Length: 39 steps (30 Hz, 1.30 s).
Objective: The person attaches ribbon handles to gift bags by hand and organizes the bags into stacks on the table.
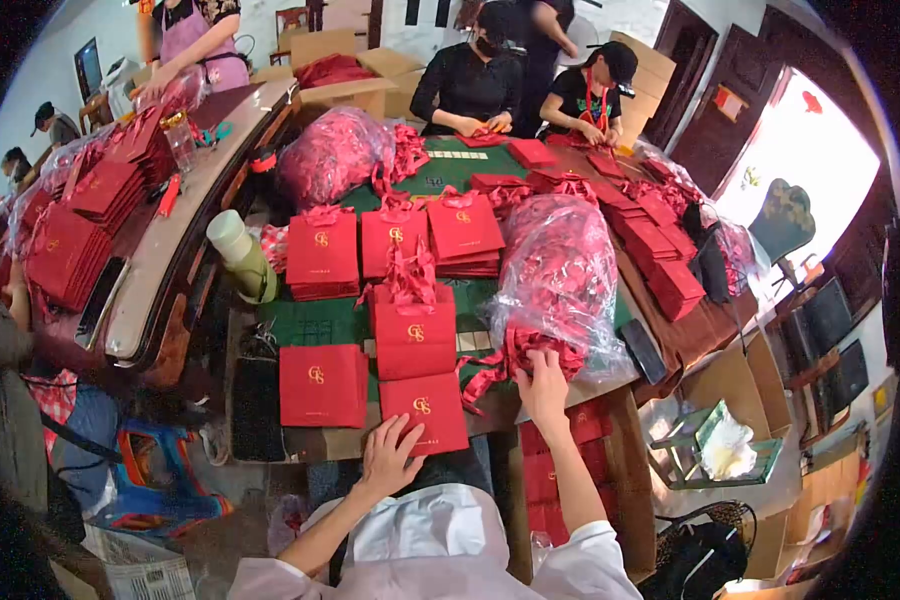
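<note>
My left hand [390,455] rests with fingers spread on the lower left edge of a red paper gift bag [425,405] with a gold logo. That bag lies flat at the table's front edge, below another red bag [415,335] with ribbon handles. On the right, my right hand [542,392] has its fingers curled into red ribbons [530,345] at the mouth of a clear plastic sack [560,265] full of them. The fingertips are partly hidden among the ribbons. To the left of the bags lies a stack of red bags without visible ribbons [320,387].
Several stacks of ribboned red bags [320,250] stand farther back on the green table top [315,325]. A pale green bottle [242,255] leans at left; a dark phone [642,350] lies at right. Below is a cardboard box [625,480] holding red bags. Co-workers sit across the table.
</note>
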### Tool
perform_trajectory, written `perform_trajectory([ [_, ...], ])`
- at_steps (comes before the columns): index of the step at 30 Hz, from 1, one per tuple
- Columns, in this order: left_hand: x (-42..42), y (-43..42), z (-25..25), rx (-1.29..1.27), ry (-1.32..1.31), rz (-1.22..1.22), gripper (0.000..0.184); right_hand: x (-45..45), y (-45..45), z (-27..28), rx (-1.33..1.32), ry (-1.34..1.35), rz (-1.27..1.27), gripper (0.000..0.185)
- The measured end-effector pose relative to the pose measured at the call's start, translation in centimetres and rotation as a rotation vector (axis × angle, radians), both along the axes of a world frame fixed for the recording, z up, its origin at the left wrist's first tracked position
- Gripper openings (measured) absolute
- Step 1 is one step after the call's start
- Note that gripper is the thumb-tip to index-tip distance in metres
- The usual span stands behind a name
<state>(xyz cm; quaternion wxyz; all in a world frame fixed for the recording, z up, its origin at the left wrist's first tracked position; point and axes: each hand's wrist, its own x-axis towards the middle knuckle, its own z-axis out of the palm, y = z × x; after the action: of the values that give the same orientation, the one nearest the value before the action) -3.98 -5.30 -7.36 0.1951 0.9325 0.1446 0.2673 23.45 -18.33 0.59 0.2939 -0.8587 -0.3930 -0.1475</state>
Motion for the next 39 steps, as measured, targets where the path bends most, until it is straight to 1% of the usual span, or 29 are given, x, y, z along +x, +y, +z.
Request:
perform_trajectory([
  [1, -0.1, 0.0, 0.1, -0.004, 0.003, 0.006, 0.058, -0.6, -0.2, 0.3, -0.004, 0.003, 0.006, 0.039],
  [3, 0.0, 0.0, 0.1, -0.011, 0.019, -0.001, 0.059, -2.3, -0.4, 1.6, 0.06, -0.067, -0.015, 0.02],
  [4, -0.1, 0.0, 0.2, -0.015, 0.02, 0.002, 0.059, -2.7, -0.8, 1.0, 0.07, 0.03, 0.03, 0.019],
  [5, -0.1, 0.0, 0.2, -0.018, 0.012, -0.001, 0.059, -3.5, -1.0, 0.7, 0.067, 0.031, 0.032, 0.019],
  [7, -0.1, 0.0, 0.3, -0.022, 0.006, -0.003, 0.06, -5.4, -1.2, 0.3, -0.036, 0.076, 0.144, 0.023],
  [13, -0.4, -0.1, 0.9, -0.044, 0.023, -0.002, 0.061, -6.0, -0.8, -4.2, -0.07, 0.052, 0.204, 0.018],
  [16, -0.6, -0.3, 1.2, -0.086, 0.043, -0.009, 0.066, -6.5, -0.6, -4.2, -0.07, 0.063, 0.184, 0.017],
  [19, -0.6, -0.5, 2.1, -0.129, 0.035, 0.009, 0.065, -7.3, -0.3, -2.5, -0.064, 0.036, 0.162, 0.014],
  [21, -0.6, -0.4, 2.2, -0.138, 0.016, 0.003, 0.063, -7.5, -0.3, -2.6, -0.058, 0.01, 0.161, 0.012],
  [23, -0.3, -0.1, 2.8, -0.145, -0.007, -0.005, 0.062, -7.3, -0.4, -3.3, -0.095, 0.044, 0.216, 0.011],
  [24, -0.2, 0.0, 3.8, -0.161, -0.018, -0.017, 0.058, -7.6, -0.2, -2.7, -0.098, 0.046, 0.215, 0.011],
  [26, 0.4, 0.4, 5.2, -0.178, -0.03, -0.028, 0.055, -8.7, 0.1, -1.0, -0.069, 0.167, 0.212, 0.011],
  [28, 1.2, 0.8, 6.2, -0.302, -0.086, -0.102, 0.049, -10.1, 0.5, 1.5, -0.057, 0.174, 0.241, 0.01],
  [29, 1.7, 0.9, 7.1, -0.305, -0.084, -0.104, 0.049, -10.8, 0.8, 2.4, -0.041, 0.179, 0.271, 0.01],
  [30, 2.2, 0.9, 8.1, -0.372, -0.136, -0.154, 0.045, -11.2, 0.9, 2.7, -0.005, 0.132, 0.33, 0.013],
  [31, 2.6, 0.9, 8.7, -0.438, -0.189, -0.204, 0.041, -11.7, 1.1, 3.1, -0.006, 0.132, 0.328, 0.013],
  [32, 2.8, 1.1, 8.7, -0.439, -0.189, -0.206, 0.041, -12.2, 1.3, 3.6, 0.058, 0.18, 0.387, 0.013],
  [33, 3.0, 1.1, 8.7, -0.578, -0.184, -0.28, 0.037, -12.7, 1.5, 3.9, 0.122, 0.228, 0.445, 0.014],
  [34, 3.0, 1.2, 8.7, -0.718, -0.179, -0.355, 0.034, -13.1, 1.7, 3.9, 0.177, 0.215, 0.459, 0.018],
  [35, 2.9, 1.1, 8.6, -0.719, -0.177, -0.354, 0.034, -13.2, 1.6, 4.0, 0.177, 0.217, 0.459, 0.018],
  [37, 2.5, 0.9, 8.3, -1.051, -0.176, -0.368, 0.023, -13.5, 1.6, 4.3, 0.198, 0.358, 0.46, 0.017],
  [38, 2.2, 0.9, 7.6, -1.053, -0.175, -0.364, 0.023, -13.6, 1.5, 4.3, 0.183, 0.393, 0.469, 0.018],
  [39, 1.9, 1.0, 6.6, -1.152, -0.195, -0.357, 0.017, -13.7, 1.3, 4.4, 0.181, 0.398, 0.472, 0.018],
])
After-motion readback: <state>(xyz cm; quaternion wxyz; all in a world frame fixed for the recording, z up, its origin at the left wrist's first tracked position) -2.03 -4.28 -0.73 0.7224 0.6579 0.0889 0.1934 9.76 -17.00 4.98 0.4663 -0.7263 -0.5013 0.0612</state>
